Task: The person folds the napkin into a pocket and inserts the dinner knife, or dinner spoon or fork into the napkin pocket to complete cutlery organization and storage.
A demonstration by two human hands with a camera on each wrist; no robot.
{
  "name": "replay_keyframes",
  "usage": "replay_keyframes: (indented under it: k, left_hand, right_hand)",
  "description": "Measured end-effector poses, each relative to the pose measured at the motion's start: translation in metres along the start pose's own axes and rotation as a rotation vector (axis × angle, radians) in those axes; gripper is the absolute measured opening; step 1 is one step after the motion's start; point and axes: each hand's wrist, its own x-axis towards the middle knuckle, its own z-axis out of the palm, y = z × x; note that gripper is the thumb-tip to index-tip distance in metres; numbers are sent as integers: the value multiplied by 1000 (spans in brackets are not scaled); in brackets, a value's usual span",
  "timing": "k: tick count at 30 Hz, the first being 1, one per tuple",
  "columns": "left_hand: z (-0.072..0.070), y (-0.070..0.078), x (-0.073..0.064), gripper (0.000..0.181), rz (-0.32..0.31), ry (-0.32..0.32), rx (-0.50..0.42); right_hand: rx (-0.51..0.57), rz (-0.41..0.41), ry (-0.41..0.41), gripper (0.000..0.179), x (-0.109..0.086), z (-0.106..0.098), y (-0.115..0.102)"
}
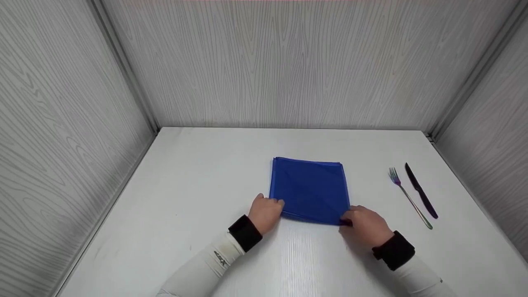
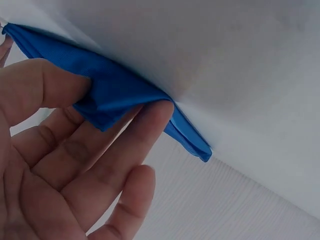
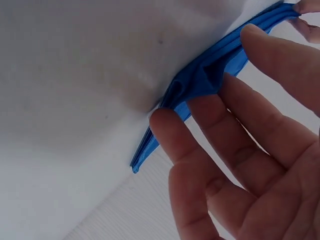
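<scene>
A blue cloth (image 1: 310, 187), folded into a flat square with layered edges, lies in the middle of the white table in the head view. At its near left corner my left hand (image 1: 266, 212) pinches the edge. My right hand (image 1: 366, 225) grips the near right corner. Up close in the left wrist view, the cloth (image 2: 117, 82) runs between thumb and fingers, its corner slightly lifted and bent. Several stacked layers of the cloth (image 3: 200, 82) show in the right wrist view, bunched between the right thumb and fingertips.
To the right of the cloth lie a fork (image 1: 409, 199) and a dark table knife (image 1: 420, 190), side by side, tines and blade pointing away. Wood-grained panels, including the back wall (image 1: 264, 66), enclose the table (image 1: 198, 173) at the back, left and right.
</scene>
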Motion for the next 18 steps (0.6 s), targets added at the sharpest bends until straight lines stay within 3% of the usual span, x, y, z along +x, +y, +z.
replay_keyframes:
  k: [7,11,18]
  left_hand:
    - [-5,-10,8,18,-55,-39,-122]
    - [-8,-14,13,16,-71,-62,-143]
    - [-10,-14,12,17,-59,-94,-160]
  right_hand:
    - [-92,-67,47,12,5,7,4]
    - [-138,-109,93,14,8,8,6]
    - [-114,-65,90,12,11,8,13]
